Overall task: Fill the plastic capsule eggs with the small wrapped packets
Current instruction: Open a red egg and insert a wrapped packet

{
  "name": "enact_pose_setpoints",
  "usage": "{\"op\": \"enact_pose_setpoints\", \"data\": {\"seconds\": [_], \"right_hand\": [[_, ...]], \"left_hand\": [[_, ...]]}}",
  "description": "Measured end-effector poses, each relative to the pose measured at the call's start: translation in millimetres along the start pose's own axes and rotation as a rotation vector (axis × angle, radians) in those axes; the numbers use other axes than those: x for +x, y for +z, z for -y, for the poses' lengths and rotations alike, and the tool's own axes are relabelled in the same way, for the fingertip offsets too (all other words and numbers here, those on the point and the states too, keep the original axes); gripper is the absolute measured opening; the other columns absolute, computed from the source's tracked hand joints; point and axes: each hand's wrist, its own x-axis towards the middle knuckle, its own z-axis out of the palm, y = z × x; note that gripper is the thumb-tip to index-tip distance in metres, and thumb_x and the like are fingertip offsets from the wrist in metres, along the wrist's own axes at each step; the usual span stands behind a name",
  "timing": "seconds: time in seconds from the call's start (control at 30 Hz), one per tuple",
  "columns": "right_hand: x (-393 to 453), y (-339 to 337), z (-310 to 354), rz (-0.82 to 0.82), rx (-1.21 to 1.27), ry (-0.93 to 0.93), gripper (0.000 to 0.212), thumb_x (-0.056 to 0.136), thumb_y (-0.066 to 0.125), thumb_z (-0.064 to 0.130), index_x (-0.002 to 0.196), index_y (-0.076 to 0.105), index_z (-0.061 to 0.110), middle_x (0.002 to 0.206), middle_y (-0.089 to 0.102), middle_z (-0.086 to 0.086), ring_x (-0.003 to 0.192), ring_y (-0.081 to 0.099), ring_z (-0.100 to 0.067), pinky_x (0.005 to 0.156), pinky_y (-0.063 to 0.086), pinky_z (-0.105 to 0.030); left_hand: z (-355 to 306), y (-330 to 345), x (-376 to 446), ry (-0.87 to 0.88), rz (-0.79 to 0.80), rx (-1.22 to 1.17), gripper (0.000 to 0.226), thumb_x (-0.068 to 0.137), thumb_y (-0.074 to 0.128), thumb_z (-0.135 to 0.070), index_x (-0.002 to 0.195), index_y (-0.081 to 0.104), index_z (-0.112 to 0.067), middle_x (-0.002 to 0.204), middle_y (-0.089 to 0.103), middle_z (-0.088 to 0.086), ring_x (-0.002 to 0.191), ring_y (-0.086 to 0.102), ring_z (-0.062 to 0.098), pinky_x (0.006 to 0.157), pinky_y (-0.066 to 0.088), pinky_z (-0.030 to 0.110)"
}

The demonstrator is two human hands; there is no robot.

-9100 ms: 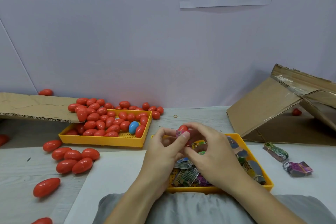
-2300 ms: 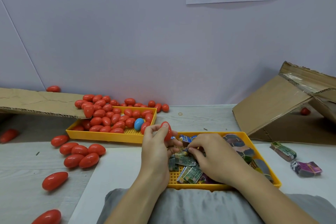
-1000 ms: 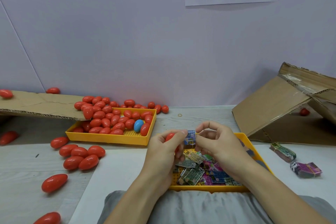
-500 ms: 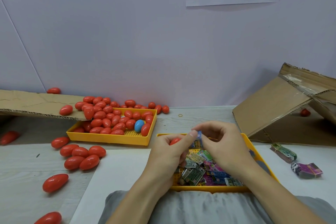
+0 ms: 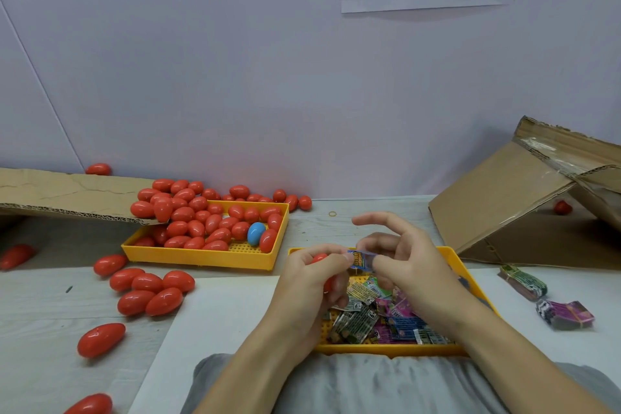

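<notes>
Red plastic capsule egg [image 5: 319, 259] sits inside the curled fingers of the left hand [image 5: 307, 282], only slivers of its shell showing between thumb and fingertips. Just beside those fingertips, touching them, a small blue-and-orange wrapped packet [image 5: 361, 260] is pinched by the thumb and bent fingers of the right hand [image 5: 408, 265], whose index finger sticks out straight above, off the packet. Packet and egg meet at the left fingertips; whether the packet has entered the shell I cannot tell. Under both hands lies a yellow perforated plastic tray [image 5: 470, 282] with a heap of loose printed packets [image 5: 376, 319] below the knuckles. Beyond the left fingers a second yellow tray [image 5: 201, 257] holds many red eggs and one blue egg [image 5: 256, 233]. More red eggs [image 5: 148, 292] lie loose left of that hand, and two banded packet bundles [image 5: 566, 314] lie right of the right wrist.
</notes>
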Motion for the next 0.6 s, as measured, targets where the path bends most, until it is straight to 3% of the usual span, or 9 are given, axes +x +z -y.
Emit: {"op": "enact_pose_setpoints", "data": {"seconds": [0.1,0.2,0.3,0.43,0.6], "right_hand": [[1,-1,0,0.045,0.114,0.079,0.051,0.067,0.056,0.001,0.109,0.068,0.028,0.080,0.058,-0.003,0.065,0.047,-0.016,0.052,0.032,-0.028],[-1,-4,2,0.142,0.265,0.139,0.057,0.068,0.059,-0.002,0.121,0.062,0.020,0.087,0.055,-0.009,0.069,0.047,-0.017,0.059,0.029,-0.032],[-3,-6,9,0.232,0.396,0.189,0.056,0.070,0.068,0.010,0.124,0.057,0.014,0.089,0.057,-0.014,0.072,0.051,-0.017,0.061,0.030,-0.031],[0,-4,12,0.125,0.315,0.223,0.030,0.082,0.070,0.030,0.106,0.061,0.014,0.069,0.055,0.001,0.061,0.050,-0.011,0.062,0.034,-0.029],[0,-2,9,0.086,0.336,0.207,0.025,0.076,0.066,0.015,0.101,0.062,0.015,0.072,0.059,-0.006,0.066,0.054,-0.015,0.062,0.039,-0.028]], "left_hand": [[-1,1,-1,-0.010,-0.001,-0.002,0.008,0.076,0.066,-0.016,0.069,0.067,-0.012,0.052,0.035,0.004,0.047,0.031,0.015,0.046,0.036,0.025],[0,0,-1,-0.029,-0.005,0.007,0.027,0.089,0.061,-0.006,0.064,0.065,-0.015,0.052,0.035,0.005,0.046,0.032,0.014,0.045,0.037,0.024],[-2,2,-2,-0.028,0.001,0.015,0.018,0.079,0.065,-0.010,0.062,0.063,-0.015,0.050,0.036,0.004,0.045,0.032,0.014,0.045,0.036,0.024],[-4,2,-3,-0.025,0.012,0.006,0.011,0.071,0.062,-0.015,0.060,0.062,-0.016,0.051,0.035,0.004,0.046,0.031,0.015,0.046,0.036,0.025],[-4,2,-5,0.015,0.095,0.026,0.016,0.073,0.071,-0.027,0.063,0.064,-0.017,0.051,0.039,0.002,0.048,0.033,0.014,0.049,0.036,0.026]]}}
